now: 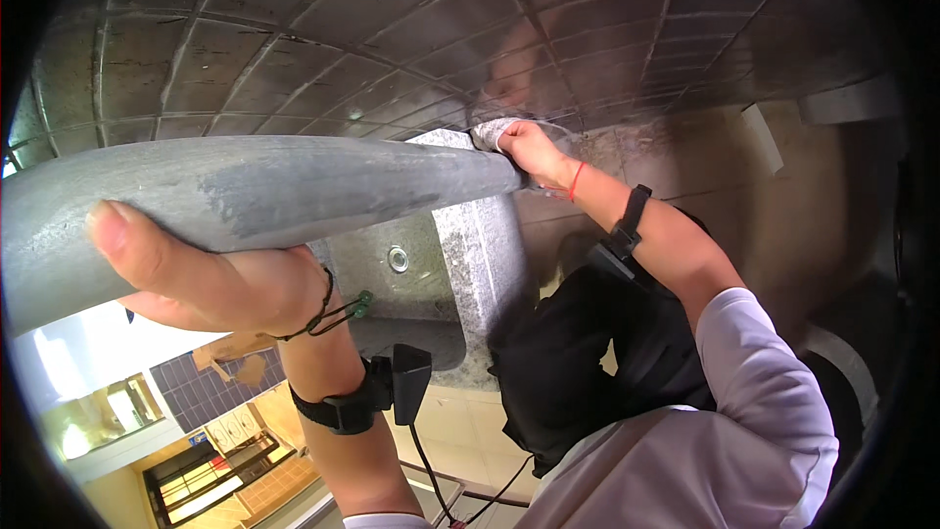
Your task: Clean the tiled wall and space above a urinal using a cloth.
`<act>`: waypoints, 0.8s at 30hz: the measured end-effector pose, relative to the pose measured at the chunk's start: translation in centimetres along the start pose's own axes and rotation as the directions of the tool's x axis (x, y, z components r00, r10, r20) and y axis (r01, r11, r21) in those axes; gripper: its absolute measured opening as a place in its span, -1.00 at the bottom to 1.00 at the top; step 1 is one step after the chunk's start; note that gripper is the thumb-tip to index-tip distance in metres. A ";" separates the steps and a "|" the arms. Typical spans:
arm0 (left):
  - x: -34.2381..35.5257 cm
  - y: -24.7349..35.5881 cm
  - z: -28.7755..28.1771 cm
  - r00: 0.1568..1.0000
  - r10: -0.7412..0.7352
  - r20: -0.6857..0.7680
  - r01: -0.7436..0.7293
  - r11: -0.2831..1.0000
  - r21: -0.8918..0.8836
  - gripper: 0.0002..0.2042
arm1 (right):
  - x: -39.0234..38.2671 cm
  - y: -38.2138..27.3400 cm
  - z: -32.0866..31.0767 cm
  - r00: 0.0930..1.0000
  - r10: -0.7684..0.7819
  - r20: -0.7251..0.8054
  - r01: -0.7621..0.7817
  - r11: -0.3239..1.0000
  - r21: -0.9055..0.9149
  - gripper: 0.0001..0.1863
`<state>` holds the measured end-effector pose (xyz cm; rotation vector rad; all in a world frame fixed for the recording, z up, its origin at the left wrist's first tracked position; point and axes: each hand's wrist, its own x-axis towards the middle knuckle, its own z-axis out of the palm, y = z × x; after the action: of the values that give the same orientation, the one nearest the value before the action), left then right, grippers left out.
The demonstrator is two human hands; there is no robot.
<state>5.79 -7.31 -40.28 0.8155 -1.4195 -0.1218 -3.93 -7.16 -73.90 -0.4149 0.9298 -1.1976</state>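
A long grey tube (pixel 323 181) with darker patches crosses the view from the left edge to above a stone sink. My left hand (pixel 220 289) grips it from underneath at the left, thumb along its side. My right hand (pixel 529 152) is closed on a crumpled pale cloth (pixel 490 129) at the tube's narrow-looking far end, which my hand partly hides. Below the tube is the speckled grey stone sink (pixel 475 264), with a round metal drain (pixel 398 260) in its basin.
A dark glossy tiled wall (pixel 392 10) spans the top. Beige floor tiles (pixel 666 157) lie right of the sink, with a white strip (pixel 762 137) and dark curved shapes at the right. My dark-clothed legs (pixel 597 343) are below. Bright windows show at lower left.
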 end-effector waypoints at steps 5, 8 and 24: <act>0.2 0.2 -0.4 0.998 -0.070 0.006 0.070 0.998 0.003 -0.58 | -2.1 -1.5 -0.8 0.999 -0.039 -0.029 0.040 0.999 0.021 -0.75; 0.1 0.2 -0.5 0.996 -0.042 0.075 0.033 0.992 0.120 -0.57 | -1.0 -0.7 -0.1 0.990 -0.140 0.002 0.140 0.990 -0.004 -0.73; -0.1 0.0 0.5 0.998 0.042 -0.036 -0.049 0.980 -0.194 -0.53 | -5.5 -3.8 -2.6 0.966 -0.250 -0.065 0.243 0.966 -0.089 -0.69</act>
<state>5.31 -7.48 -40.40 0.6207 -1.3714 -0.2083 -8.66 -2.97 -70.59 -0.5661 1.0154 -1.4134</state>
